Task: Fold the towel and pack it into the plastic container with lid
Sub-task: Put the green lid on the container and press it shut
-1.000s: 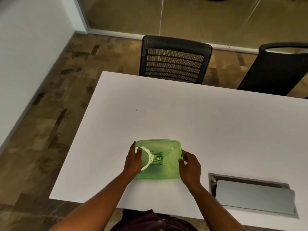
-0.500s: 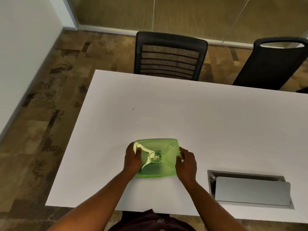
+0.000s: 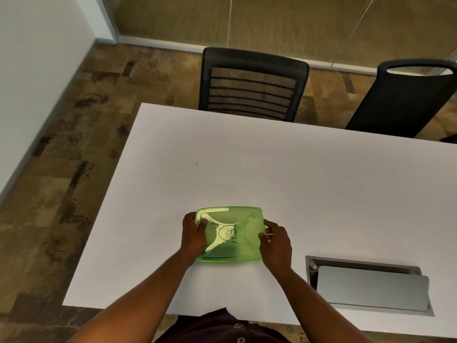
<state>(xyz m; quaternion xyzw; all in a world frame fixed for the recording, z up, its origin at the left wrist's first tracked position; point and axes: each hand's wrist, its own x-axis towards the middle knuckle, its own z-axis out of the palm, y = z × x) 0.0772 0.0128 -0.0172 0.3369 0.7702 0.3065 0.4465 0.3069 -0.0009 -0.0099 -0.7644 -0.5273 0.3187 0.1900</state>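
Flanking container [image 3: 230, 235] edges: both hands

Head camera looks steeply down (wide-angle) over the near table [image 3: 296, 169].

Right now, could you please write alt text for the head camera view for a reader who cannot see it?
A person's left hand and right hand grip the sides of a lidded green plastic container on a white table. Two black chairs stand beyond it; no towel shows.
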